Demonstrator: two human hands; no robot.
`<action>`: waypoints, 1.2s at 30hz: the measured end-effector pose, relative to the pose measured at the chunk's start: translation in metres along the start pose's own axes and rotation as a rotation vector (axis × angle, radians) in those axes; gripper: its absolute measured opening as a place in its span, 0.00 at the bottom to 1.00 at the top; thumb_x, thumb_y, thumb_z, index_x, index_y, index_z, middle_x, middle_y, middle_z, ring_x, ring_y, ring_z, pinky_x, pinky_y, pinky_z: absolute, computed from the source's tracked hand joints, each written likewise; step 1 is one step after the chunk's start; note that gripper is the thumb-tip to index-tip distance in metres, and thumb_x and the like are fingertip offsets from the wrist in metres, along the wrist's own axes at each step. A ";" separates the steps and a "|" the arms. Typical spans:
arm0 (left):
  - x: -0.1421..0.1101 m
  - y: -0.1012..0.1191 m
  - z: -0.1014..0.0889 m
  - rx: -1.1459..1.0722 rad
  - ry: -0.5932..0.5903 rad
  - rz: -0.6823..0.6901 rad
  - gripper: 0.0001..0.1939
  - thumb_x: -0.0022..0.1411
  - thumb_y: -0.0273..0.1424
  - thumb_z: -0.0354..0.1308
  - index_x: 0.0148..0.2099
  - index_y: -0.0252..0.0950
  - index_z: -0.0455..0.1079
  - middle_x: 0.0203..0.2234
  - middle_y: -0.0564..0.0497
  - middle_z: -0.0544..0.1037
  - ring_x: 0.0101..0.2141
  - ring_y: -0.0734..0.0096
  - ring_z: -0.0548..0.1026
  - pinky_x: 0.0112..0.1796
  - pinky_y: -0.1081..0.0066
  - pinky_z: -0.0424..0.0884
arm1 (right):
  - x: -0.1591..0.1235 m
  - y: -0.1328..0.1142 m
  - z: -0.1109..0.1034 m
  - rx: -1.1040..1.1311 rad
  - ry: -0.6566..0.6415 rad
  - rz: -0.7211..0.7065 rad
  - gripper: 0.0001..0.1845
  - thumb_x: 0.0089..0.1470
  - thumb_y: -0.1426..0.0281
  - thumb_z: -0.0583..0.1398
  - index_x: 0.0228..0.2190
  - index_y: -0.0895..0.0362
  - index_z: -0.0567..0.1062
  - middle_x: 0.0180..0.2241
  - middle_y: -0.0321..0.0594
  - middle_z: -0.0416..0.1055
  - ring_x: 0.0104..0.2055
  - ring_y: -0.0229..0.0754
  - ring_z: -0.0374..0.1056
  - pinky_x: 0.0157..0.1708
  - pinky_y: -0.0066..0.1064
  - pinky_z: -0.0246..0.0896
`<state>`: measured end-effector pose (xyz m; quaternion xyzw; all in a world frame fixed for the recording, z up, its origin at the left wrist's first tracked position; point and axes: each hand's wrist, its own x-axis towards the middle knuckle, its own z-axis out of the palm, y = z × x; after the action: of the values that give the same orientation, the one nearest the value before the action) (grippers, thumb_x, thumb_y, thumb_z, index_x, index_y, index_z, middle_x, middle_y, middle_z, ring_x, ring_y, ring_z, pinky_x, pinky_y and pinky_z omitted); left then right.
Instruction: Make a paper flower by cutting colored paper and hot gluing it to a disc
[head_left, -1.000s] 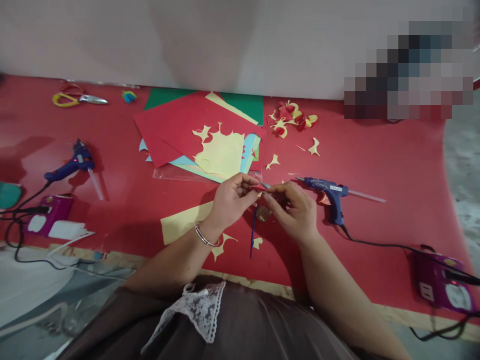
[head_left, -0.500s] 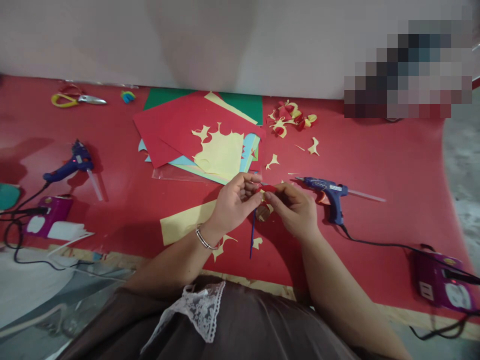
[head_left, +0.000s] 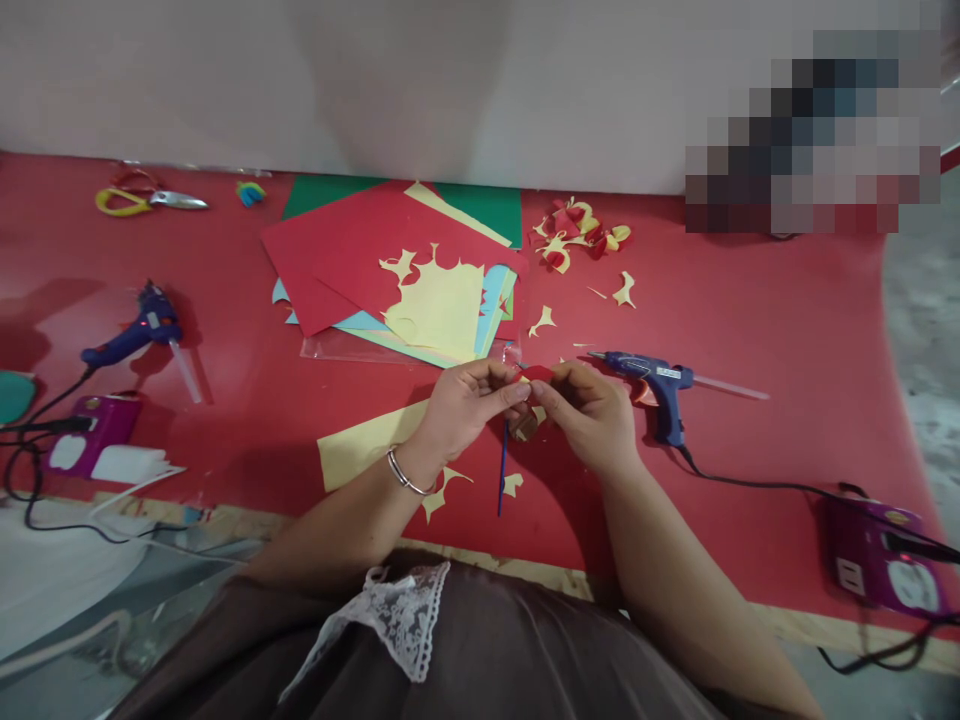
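Between my hands is a small red paper piece (head_left: 535, 374) with a bit of yellow at its lower edge. My left hand (head_left: 472, 402) pinches it from the left between thumb and fingers. From the other side my right hand (head_left: 592, 412) pinches it too, thumbs almost meeting. Just below the fingertips lies a small brown object (head_left: 525, 426), partly hidden, whose kind I cannot make out. A thin blue stick (head_left: 502, 470) points toward me beneath my left hand. Yellow paper scraps (head_left: 448, 492) lie close by.
A blue glue gun (head_left: 660, 385) lies right of my right hand, its cord running to a purple power box (head_left: 885, 555). Another glue gun (head_left: 142, 328) and scissors (head_left: 150, 201) are at left. Coloured paper sheets (head_left: 337, 255) and cut red and yellow petals (head_left: 577, 232) lie beyond my hands.
My left fingers have curled in a little closer around the red paper piece. Both hands stay at nearly the same place, and the view has shifted slightly.
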<state>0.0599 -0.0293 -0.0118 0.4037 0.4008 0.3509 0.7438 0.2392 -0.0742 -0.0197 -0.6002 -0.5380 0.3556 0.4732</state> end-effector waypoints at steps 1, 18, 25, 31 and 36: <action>0.000 0.001 0.000 0.004 0.003 -0.003 0.22 0.50 0.46 0.81 0.35 0.36 0.77 0.26 0.54 0.81 0.27 0.74 0.80 0.36 0.70 0.80 | 0.000 0.000 0.000 0.014 -0.005 0.013 0.21 0.61 0.53 0.69 0.27 0.53 0.73 0.20 0.29 0.64 0.21 0.34 0.57 0.21 0.29 0.51; -0.003 -0.002 0.001 0.004 0.070 -0.009 0.24 0.49 0.46 0.81 0.37 0.34 0.79 0.27 0.52 0.82 0.28 0.71 0.82 0.36 0.70 0.82 | 0.001 -0.002 0.002 0.052 0.009 0.065 0.22 0.58 0.51 0.70 0.26 0.54 0.74 0.20 0.29 0.63 0.21 0.34 0.54 0.21 0.29 0.50; -0.002 -0.003 0.000 0.055 0.052 0.024 0.23 0.52 0.47 0.80 0.35 0.35 0.78 0.26 0.54 0.80 0.28 0.72 0.83 0.35 0.71 0.82 | 0.000 -0.001 0.002 0.048 -0.006 0.061 0.24 0.59 0.49 0.70 0.26 0.54 0.73 0.20 0.30 0.65 0.21 0.34 0.58 0.22 0.29 0.52; -0.003 -0.002 0.000 0.071 0.049 0.054 0.20 0.56 0.45 0.78 0.36 0.36 0.77 0.26 0.53 0.81 0.28 0.72 0.84 0.34 0.72 0.81 | 0.000 0.002 -0.004 0.090 0.022 0.115 0.22 0.61 0.49 0.68 0.30 0.54 0.78 0.21 0.31 0.69 0.21 0.35 0.61 0.22 0.30 0.57; -0.003 -0.001 -0.001 0.048 0.090 0.020 0.18 0.56 0.42 0.77 0.34 0.37 0.75 0.25 0.51 0.82 0.27 0.70 0.84 0.33 0.71 0.81 | 0.001 0.000 -0.015 -0.050 0.109 0.067 0.18 0.64 0.54 0.68 0.31 0.54 0.79 0.21 0.32 0.70 0.22 0.36 0.63 0.25 0.31 0.58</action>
<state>0.0578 -0.0314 -0.0123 0.4089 0.4382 0.3665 0.7117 0.2531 -0.0763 -0.0150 -0.6480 -0.4997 0.3244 0.4745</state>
